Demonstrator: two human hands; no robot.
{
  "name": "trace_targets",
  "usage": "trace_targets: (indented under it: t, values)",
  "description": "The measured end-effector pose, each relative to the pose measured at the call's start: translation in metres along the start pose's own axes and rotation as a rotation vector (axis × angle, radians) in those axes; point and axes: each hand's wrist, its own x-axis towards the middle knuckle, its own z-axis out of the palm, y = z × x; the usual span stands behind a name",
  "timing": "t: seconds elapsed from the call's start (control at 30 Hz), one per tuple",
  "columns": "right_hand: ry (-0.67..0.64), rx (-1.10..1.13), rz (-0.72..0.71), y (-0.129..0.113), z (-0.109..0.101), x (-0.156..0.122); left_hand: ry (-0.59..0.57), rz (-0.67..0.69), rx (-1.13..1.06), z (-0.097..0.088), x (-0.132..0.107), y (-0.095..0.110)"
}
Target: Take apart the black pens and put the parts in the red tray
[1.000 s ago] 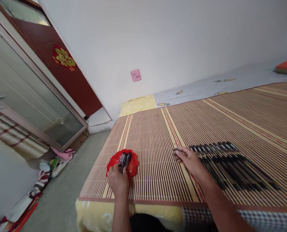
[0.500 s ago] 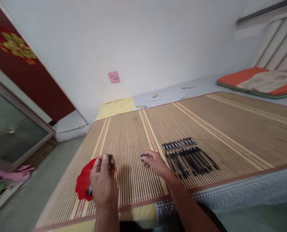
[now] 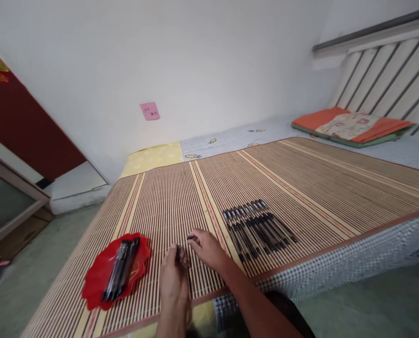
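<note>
My left hand [image 3: 174, 274] is closed, thumb uppermost, over the striped mat, just right of a red scalloped plate [image 3: 94, 277]. What its curled fingers hold, if anything, is hidden. Close by on its right, my right hand [image 3: 206, 249] is pinched, with a small dark bit at the fingertips that I cannot make out. In the plate lie several dark pens [image 3: 120, 270], side by side and slanting. To the right of my right hand, a row of several black pens [image 3: 257, 230] lies on the mat, roughly parallel.
The bamboo-striped mat [image 3: 174, 197] covers a bed with a checked sheet [image 3: 336, 272] along its front edge. A folded orange quilt [image 3: 353, 124] lies at the far right by a white slatted headboard [image 3: 382, 70]. A pink note [image 3: 149, 111] is on the wall.
My left hand has moved right, off the red plate and toward my right hand, uncovering the pens in it. The camera view has turned slightly right.
</note>
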Motion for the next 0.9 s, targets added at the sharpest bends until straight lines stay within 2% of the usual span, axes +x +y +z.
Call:
trace_targets:
  t: [0.13,0.23,0.37,0.5,0.6,0.9]
  values:
    - [-0.016,-0.098,-0.012,-0.004,0.002,-0.001,-0.019,-0.001,-0.002,-0.002,0.002,0.000]
    - [-0.027,-0.155,-0.010,-0.007,-0.006,0.001,-0.005,-0.015,-0.026,-0.004,0.003,0.000]
    - [0.012,-0.249,0.075,0.000,-0.043,0.003,0.023,-0.033,-0.063,-0.007,0.003,0.002]
    - [0.082,-0.417,0.278,0.018,-0.092,-0.002,0.014,-0.044,-0.064,-0.007,0.003,0.003]
    - [0.080,-0.522,0.390,0.026,-0.110,-0.008,0.033,-0.051,-0.066,-0.007,0.004,0.001]
    - [-0.010,-0.639,0.489,0.029,-0.109,-0.011,0.012,-0.056,-0.068,-0.010,0.006,-0.003]
